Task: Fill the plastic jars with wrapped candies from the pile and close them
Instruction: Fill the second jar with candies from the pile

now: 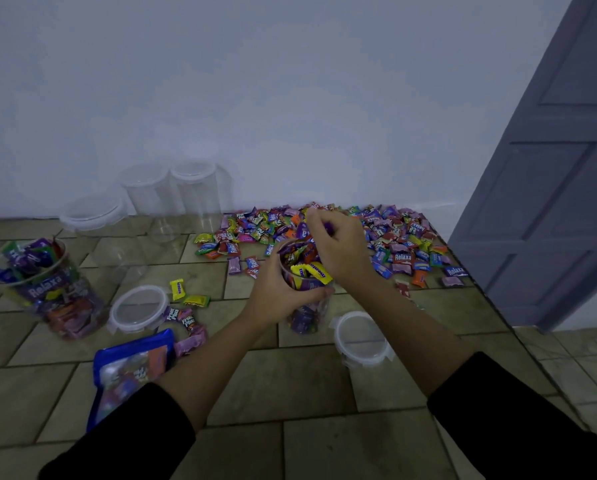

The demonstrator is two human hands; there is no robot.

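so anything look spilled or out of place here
A few wrapped candies lie strayed on the tiled floor near a loose lid, apart from the main pile. The filled jar stands uncapped.

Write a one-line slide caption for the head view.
Left hand steadies a nearly full jar while the right hand adds candy from the floor pile.

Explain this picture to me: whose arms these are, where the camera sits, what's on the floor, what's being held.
One picture, from a camera worn on a person's head, looking down at their own bare hands. The left hand grips a clear jar, nearly full of wrapped candies. The right hand is closed over its mouth, pinching a purple candy. On the tiled floor lie the candy pile, a full open jar, two lids, a blue bag, and empty jars by the wall.
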